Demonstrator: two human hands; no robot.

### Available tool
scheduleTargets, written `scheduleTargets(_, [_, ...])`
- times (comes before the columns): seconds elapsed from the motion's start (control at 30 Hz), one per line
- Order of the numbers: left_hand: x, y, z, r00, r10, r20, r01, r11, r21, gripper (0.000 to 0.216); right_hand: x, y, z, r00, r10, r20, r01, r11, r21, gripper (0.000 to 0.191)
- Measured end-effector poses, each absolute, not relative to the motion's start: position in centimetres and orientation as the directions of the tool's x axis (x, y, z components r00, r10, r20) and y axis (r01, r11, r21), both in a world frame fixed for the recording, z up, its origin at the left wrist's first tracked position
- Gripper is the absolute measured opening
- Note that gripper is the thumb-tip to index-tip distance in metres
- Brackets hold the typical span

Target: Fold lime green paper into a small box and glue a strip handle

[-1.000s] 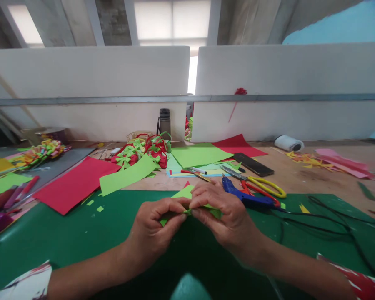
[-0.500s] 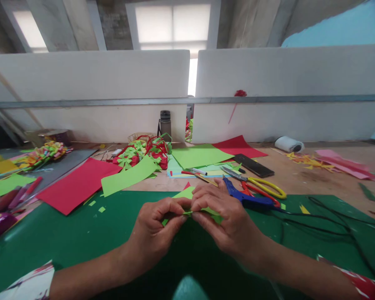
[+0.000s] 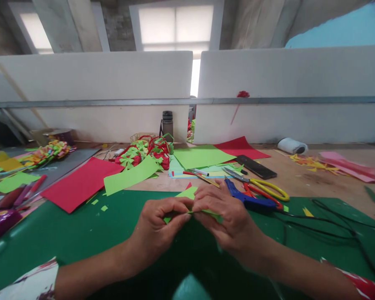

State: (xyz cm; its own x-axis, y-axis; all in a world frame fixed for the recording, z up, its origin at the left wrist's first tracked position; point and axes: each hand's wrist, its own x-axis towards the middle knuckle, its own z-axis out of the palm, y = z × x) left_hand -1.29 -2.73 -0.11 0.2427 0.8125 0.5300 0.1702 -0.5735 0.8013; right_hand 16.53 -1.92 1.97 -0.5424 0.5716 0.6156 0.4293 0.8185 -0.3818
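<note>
My left hand (image 3: 158, 227) and my right hand (image 3: 225, 216) meet over the dark green cutting mat (image 3: 81, 233). Both pinch a small folded piece of light green paper (image 3: 187, 193), thumbs and forefingers pressed together on its fold. Most of the piece is hidden by my fingers; one pointed flap sticks up behind them. A blue glue gun (image 3: 250, 200) lies just right of my right hand, its black cord (image 3: 331, 221) trailing across the mat.
Red sheet (image 3: 78, 183) and green strip (image 3: 131, 175) lie left of centre. Behind are finished red-green paper flowers (image 3: 143, 152), a green sheet (image 3: 200, 156), yellow-handled scissors (image 3: 265, 187), a phone (image 3: 256, 166), pens (image 3: 200, 171), a grey bottle (image 3: 167, 123), a white roll (image 3: 292, 146) and white partitions.
My hands stay pinched on the green paper, with small finger shifts along the fold. The view has drifted slightly, moving the scene a little to the right.
</note>
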Motion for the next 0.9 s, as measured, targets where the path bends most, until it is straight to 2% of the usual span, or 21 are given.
scheduleTargets(0.13, [-1.6, -2.4, -0.5, 0.224, 0.826, 0.517, 0.184, -0.556, 0.81, 0.009, 16.7, -2.0, 2.3, -0.516, 0.58, 0.63, 0.458, 0.809, -0.369, 0.014])
scheduleTargets(0.23, [-1.9, -1.9, -0.7, 0.24, 0.8, 0.55, 0.235, -0.597, 0.767, 0.01, 16.8, -1.9, 2.5, -0.5, 0.603, 0.622, 0.472, 0.792, -0.388, 0.016])
scheduleTargets(0.3, [-2.2, -1.4, -0.6, 0.222, 0.798, 0.56, 0.289, -0.602, 0.744, 0.01, 17.0, -1.7, 2.7, -0.433, 0.622, 0.653, 0.486, 0.771, -0.412, 0.015])
scheduleTargets(0.37, [-2.7, -0.8, -0.2, 0.138, 0.835, 0.532, 0.294, -0.548, 0.783, 0.009, 17.4, -1.2, 2.9, -0.316, 0.659, 0.683, 0.5, 0.727, -0.47, 0.021])
scheduleTargets(0.47, [-3.8, 0.3, 0.3, 0.011, 0.906, 0.423, 0.139, -0.42, 0.897, 0.014, 18.4, -0.1, 3.2, -0.137, 0.739, 0.66, 0.467, 0.636, -0.615, 0.036])
scheduleTargets(0.57, [-4.8, 1.3, 0.4, -0.014, 0.949, 0.316, -0.063, -0.316, 0.947, 0.02, 19.2, 1.2, 3.0, -0.06, 0.819, 0.57, 0.392, 0.545, -0.741, 0.041])
scheduleTargets(0.73, [-5.0, 2.4, -0.7, 0.041, 0.994, 0.1, -0.322, -0.081, 0.943, 0.024, 19.2, 2.5, 1.6, -0.147, 0.893, 0.425, 0.306, 0.45, -0.839, 0.041])
scheduleTargets(0.9, [-3.9, 1.7, -1.4, 0.138, 0.99, 0.01, -0.36, 0.041, 0.932, 0.024, 18.1, 1.4, 0.8, -0.332, 0.885, 0.328, 0.198, 0.405, -0.893, 0.033])
